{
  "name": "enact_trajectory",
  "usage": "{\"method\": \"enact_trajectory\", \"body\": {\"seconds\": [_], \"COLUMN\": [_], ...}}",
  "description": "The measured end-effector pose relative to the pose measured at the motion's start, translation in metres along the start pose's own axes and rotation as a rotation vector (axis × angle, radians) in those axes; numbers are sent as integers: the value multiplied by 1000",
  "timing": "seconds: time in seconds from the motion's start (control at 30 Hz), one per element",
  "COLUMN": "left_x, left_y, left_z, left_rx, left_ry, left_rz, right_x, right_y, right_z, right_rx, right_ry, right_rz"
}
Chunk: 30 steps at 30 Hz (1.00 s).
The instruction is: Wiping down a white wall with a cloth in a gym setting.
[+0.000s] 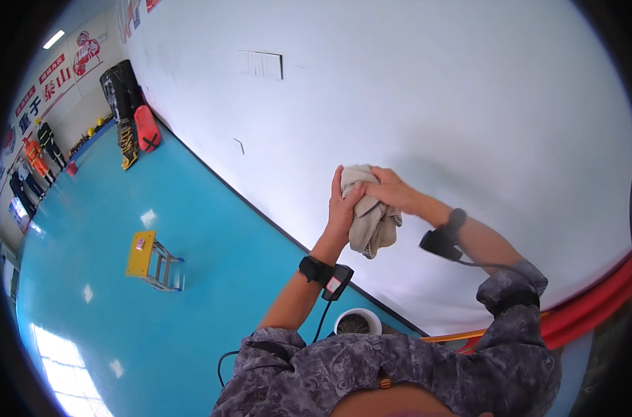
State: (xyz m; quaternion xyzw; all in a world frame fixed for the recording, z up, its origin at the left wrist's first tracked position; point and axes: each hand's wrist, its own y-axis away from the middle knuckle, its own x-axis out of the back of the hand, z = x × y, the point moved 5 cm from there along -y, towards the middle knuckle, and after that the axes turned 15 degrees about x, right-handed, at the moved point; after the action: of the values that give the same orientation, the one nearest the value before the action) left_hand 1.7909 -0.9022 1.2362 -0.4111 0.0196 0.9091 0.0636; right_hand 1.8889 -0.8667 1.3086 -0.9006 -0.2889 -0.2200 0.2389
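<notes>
Between my two hands is a bunched, light beige cloth [376, 229], held up in front of the white wall [425, 94]. My left hand [342, 206] grips its left side, with the thumb laid across the front. From the upper right, my right hand [394, 190] closes on the upper part of the cloth, its thumb close to the left one. The lower end of the cloth hangs loose in folds. Each wrist carries a strapped black device with a cable, the left device [338, 281] and the right device [442, 242].
Below me stands a white bucket [373, 319] with dark contents. A yellow-topped step stool [141, 255] stands on the blue floor [201, 339]. Red fabric [592, 307] lines the lower right. Dark rolled gear [119, 94] and a red rescue float [147, 127] lean at the far corner.
</notes>
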Motion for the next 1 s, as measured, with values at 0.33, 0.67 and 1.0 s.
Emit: {"method": "enact_trajectory", "body": {"seconds": [0.33, 0.67, 1.0], "left_x": [-210, -139, 26], "left_y": [-83, -141, -209], "left_z": [118, -27, 53], "left_rx": [-823, -1369, -774], "left_ry": [-810, -1385, -885], "left_rz": [13, 332, 1160], "right_x": [227, 259, 255], "right_y": [-1, 23, 13], "right_z": [-168, -148, -144], "right_rx": [704, 602, 607], "right_ry": [1617, 2019, 2065], "right_rz": [237, 121, 90]}}
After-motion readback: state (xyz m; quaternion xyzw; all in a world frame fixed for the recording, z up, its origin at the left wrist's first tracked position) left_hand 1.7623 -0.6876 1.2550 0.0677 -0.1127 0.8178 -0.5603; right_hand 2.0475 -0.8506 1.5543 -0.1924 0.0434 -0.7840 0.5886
